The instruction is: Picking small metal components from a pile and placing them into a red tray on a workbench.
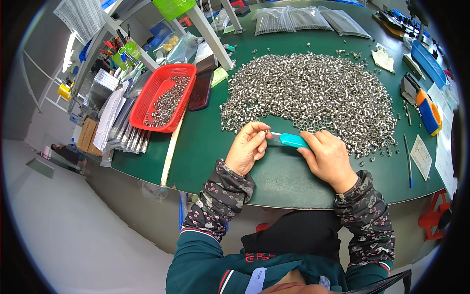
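My right hand [326,158] is closed round the teal handle of a utility knife [293,140], whose blade points left. The blade's tip reaches the pinched fingers of my left hand [248,146]. Between those fingertips is a small metal ring, mostly hidden by the thumb and forefinger. Just beyond both hands, a broad pile of small silvery metal rings [313,93] spreads over the green table [289,183]. To the left, a red plastic basket [138,110] holds more of these small metal pieces.
A dark phone-like case [201,91] lies beside the basket. Clear bags of metal rods [276,22] rest at the far edge. On the right are a pen [408,161], a paper tag [421,157], an orange-and-blue tool [429,112] and a blue tray [428,63]. Grey shelf legs [210,36] stand at left.
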`<move>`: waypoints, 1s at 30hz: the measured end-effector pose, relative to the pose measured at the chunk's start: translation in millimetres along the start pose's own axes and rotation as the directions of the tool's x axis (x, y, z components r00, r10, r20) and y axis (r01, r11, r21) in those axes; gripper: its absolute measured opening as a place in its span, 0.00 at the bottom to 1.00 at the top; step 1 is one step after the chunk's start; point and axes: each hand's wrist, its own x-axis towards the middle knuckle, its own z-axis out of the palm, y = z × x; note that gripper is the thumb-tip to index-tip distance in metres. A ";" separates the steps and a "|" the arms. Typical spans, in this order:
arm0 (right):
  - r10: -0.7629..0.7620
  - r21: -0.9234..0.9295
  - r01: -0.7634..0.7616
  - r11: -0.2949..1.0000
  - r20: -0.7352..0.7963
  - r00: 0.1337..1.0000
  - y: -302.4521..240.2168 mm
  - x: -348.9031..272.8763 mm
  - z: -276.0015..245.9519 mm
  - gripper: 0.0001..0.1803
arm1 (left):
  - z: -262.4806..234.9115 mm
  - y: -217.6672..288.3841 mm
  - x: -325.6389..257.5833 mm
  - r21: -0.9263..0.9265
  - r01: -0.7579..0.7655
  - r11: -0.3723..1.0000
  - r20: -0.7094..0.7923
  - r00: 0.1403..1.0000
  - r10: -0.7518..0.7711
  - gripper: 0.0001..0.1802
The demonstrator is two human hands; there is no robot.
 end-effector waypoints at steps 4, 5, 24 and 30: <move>0.002 0.008 -0.002 1.000 0.007 1.000 -0.8 0.0 0.1 0.14 | 1.3 1.1 -0.6 0.033 -0.010 0.999 -0.020 1.000 0.011 0.09; 0.002 0.008 -0.003 1.000 0.007 1.000 -0.9 0.0 0.1 0.14 | 3.0 2.4 -1.1 0.060 -0.012 0.998 -0.036 0.999 0.014 0.09; 0.007 0.036 -0.006 0.999 -0.035 0.999 0.9 -0.4 0.6 0.15 | 1.8 1.0 -0.8 0.088 -0.005 0.996 -0.059 0.998 0.010 0.07; 0.000 0.072 0.000 0.997 -0.009 1.000 -0.9 -0.3 0.5 0.16 | -1.3 0.3 -1.2 0.083 -0.008 0.997 -0.022 1.000 0.010 0.07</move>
